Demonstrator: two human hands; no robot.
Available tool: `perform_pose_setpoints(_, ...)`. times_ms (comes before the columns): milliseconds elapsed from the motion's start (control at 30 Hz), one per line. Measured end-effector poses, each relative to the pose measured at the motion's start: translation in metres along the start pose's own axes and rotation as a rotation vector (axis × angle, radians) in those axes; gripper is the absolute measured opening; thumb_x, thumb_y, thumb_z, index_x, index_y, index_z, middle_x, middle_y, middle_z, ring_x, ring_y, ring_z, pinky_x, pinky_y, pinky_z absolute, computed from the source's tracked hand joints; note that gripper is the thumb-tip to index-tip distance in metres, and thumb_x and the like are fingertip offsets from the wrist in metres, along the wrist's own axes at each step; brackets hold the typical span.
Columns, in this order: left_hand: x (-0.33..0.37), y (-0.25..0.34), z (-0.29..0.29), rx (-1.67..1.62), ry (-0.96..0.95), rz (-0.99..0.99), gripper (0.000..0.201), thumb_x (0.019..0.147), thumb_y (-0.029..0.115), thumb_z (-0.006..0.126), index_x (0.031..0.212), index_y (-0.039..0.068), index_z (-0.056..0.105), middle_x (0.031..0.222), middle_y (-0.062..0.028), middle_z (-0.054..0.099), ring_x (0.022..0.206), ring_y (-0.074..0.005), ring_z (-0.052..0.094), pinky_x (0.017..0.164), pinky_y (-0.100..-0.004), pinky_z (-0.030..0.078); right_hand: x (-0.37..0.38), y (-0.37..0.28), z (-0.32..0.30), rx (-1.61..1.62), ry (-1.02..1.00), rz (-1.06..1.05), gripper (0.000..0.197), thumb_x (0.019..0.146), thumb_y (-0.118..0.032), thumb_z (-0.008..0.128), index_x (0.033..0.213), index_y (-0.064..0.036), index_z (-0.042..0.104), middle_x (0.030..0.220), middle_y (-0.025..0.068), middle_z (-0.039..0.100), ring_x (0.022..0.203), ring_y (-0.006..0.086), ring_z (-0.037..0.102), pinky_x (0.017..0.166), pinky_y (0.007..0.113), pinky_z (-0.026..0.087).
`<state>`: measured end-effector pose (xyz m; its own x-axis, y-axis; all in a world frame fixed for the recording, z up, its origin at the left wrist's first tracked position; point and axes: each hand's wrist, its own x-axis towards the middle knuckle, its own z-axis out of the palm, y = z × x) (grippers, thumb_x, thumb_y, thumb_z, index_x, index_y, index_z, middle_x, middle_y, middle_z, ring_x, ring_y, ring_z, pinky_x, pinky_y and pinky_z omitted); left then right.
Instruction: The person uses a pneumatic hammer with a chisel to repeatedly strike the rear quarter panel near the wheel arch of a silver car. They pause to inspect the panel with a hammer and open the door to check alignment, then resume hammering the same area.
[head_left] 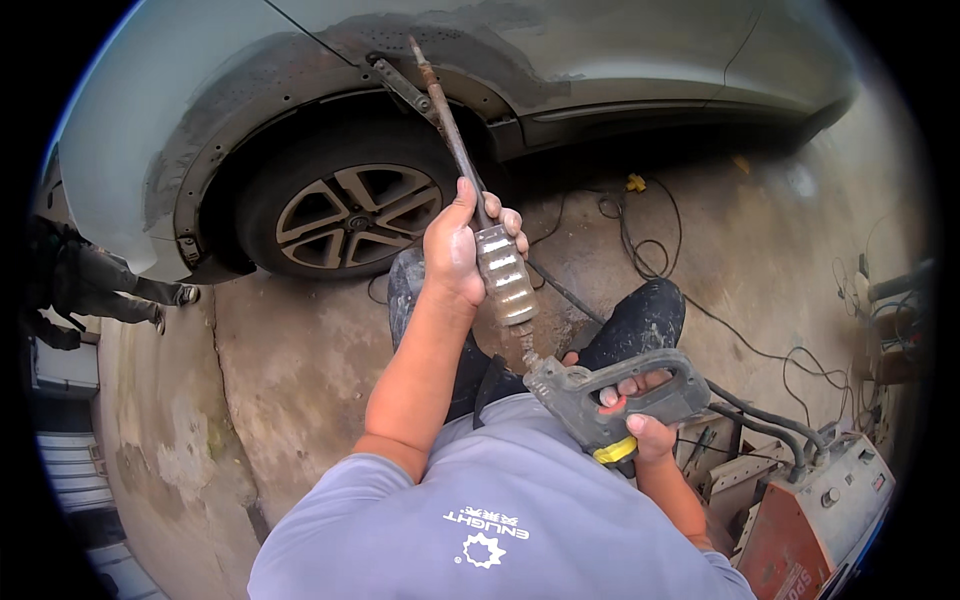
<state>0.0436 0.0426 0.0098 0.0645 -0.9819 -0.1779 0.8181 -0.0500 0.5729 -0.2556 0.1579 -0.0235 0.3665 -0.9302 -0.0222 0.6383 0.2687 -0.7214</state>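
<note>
Stained concrete floor (pixel 300 350) spreads around a car's wheel (pixel 358 222), whose tyre top sinks into the dark of the arch; the grey-patched car body (pixel 640 40) above it runs out of view into the black rim. A long metal tool (pixel 505 275) slants across the wheel's right side, its tip over the panel above; whether the tip touches the metal cannot be told. Right of the wheel's lower edge, the left hand (pixel 455 250) grips the rod just above the ribbed sleeve, its fingers partly hidden behind it. Below and farther right of the wheel, the right hand (pixel 648 435) closes around the looped handle (pixel 575 395), some fingers lost inside the loop. Black hoses (pixel 765 422) lead beyond it to a red machine (pixel 790 540), cut off at the bottom. Left of the wheel, another person's legs (pixel 115 275) show, the rest swallowed by shadow.
</note>
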Motion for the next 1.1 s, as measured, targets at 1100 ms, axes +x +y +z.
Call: perform_pose_setpoints(1100,0.006,-0.009,-0.034,-0.546,-0.650,-0.038,0.052,0.109,0.057,0.038,0.082,0.014,0.049,0.064,-0.0029,0.053,0.059,-0.0239,0.056,0.061,-0.0420,0.052,-0.004,0.015,-0.006,0.035,-0.027,-0.001,0.042,0.071,-0.011,0.071,0.104,-0.0143,0.045,0.098,0.0018,0.045,0.100,0.0205,0.054,0.097,0.043,0.052)
